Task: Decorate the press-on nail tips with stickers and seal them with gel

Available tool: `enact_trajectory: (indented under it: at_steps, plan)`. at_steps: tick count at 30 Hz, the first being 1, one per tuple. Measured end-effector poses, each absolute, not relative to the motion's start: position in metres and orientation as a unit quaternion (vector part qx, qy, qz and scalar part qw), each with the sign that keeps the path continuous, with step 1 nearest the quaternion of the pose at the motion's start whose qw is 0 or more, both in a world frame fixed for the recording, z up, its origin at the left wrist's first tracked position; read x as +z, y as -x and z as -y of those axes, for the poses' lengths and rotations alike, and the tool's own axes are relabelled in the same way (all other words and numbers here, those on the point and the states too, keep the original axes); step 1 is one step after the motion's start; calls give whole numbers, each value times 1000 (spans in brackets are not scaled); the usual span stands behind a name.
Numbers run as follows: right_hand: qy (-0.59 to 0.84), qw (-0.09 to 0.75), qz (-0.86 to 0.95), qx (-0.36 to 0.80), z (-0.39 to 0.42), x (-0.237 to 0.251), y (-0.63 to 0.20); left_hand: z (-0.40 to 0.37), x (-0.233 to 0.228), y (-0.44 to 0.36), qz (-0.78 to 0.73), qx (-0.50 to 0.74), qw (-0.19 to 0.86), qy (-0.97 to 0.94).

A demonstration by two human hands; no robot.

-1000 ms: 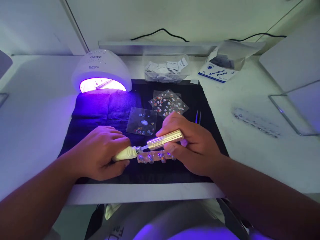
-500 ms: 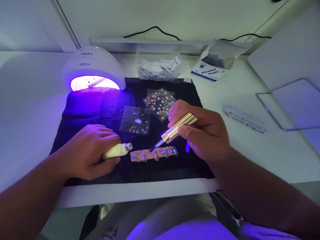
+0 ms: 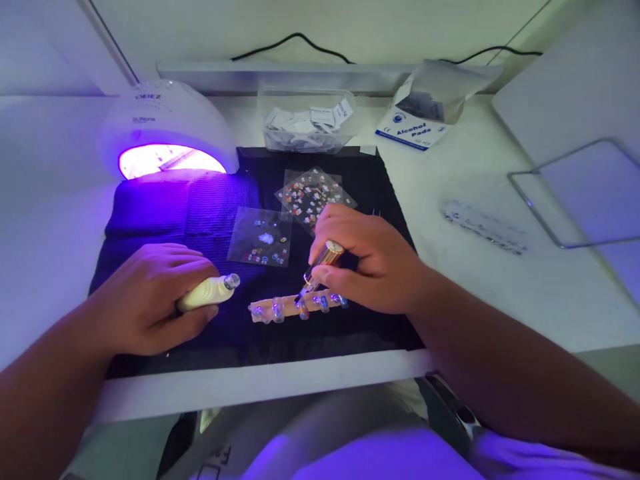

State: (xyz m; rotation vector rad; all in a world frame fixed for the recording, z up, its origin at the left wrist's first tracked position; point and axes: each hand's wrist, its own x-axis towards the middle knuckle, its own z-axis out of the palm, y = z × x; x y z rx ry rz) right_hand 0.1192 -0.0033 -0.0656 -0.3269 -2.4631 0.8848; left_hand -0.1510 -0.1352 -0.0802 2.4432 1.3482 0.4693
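My left hand (image 3: 163, 297) is wrapped round a pale yellow nail polish bottle (image 3: 207, 293), uncapped and tipped so its neck points right. In my right hand (image 3: 360, 260) I pinch a gold brush cap (image 3: 323, 263), its brush slanting down to the left. The brush tip is at the middle of a beige strip (image 3: 290, 305), seemingly at the third nail; contact is hard to tell. Several decorated false nails (image 3: 278, 310) are stuck in a row along that strip, which lies on a black mat (image 3: 215, 343). My right fingers partly cover the strip's right end.
A lit nail lamp (image 3: 170, 127) stands at the back left, over a dark ribbed cloth (image 3: 185, 207). Sticker sheets (image 3: 261, 237) lie behind the strip. Farther back are a clear tub (image 3: 307, 140) of packets and an alcohol pads box (image 3: 415, 127). A metal frame (image 3: 555, 243) is right.
The brush cap in my right hand has turned more upright, and the brush has shifted slightly along the strip. The whole view has shifted a little. My left hand still grips the bottle.
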Motion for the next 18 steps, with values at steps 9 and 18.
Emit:
enact_trajectory:
  at_steps: [9, 18]
  plan:
    - [101, 239, 917, 303, 4, -65, -119, 134, -82, 153, -461, 186, 134, -857]
    - [93, 231, 895, 369, 1, -64, -121, 133, -82, 153, -462, 191, 130, -856]
